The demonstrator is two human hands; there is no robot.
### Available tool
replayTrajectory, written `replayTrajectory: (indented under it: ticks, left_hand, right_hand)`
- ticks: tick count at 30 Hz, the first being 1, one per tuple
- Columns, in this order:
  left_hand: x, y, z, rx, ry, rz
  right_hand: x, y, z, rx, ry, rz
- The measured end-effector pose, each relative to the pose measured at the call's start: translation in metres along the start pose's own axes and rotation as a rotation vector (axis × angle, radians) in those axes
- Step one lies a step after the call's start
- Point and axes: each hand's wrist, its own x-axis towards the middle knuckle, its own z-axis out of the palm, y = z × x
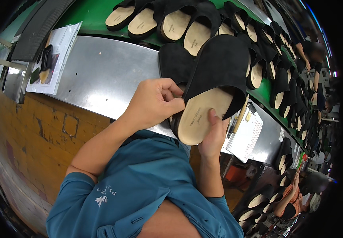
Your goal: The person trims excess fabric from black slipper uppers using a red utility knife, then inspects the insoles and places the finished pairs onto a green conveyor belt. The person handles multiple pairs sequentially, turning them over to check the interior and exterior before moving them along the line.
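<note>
A black slide sandal (219,59) with a tan footbed is held up in front of me, its heel end toward me. My right hand (212,137) grips it by the heel end, thumb on the footbed and fingers underneath. At the strap's left edge, my left hand (155,101) is closed in a pinch against the sandal's side. Whatever lies between those fingertips is too small to make out. Partly hidden behind the held one, a second black sandal (174,59) rests on the metal ledge.
Rows of black sandals (177,24) stand on a green conveyor belt (94,18) beyond the metal ledge (104,67). Left on the ledge lies a plastic-covered sheet (62,51) with small items. A clipboard (247,133) lies right. Other people (290,198) work along the line.
</note>
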Motion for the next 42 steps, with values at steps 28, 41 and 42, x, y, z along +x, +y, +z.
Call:
replayTrajectory:
  ticks: [28, 41, 42]
  left_hand:
    - [-0.029, -0.061, -0.074, -0.258, 0.337, 0.210]
    - [0.017, -0.039, -0.043, -1.079, 0.127, 0.089]
    - [0.016, -0.042, -0.044, -1.075, 0.114, 0.092]
  right_hand:
    - [0.020, -0.010, 0.047, -0.024, -0.250, 0.006]
    - [0.029, 0.019, -0.004, -0.853, -0.190, -0.295]
    - [0.029, 0.027, -0.009, -0.975, -0.183, -0.306]
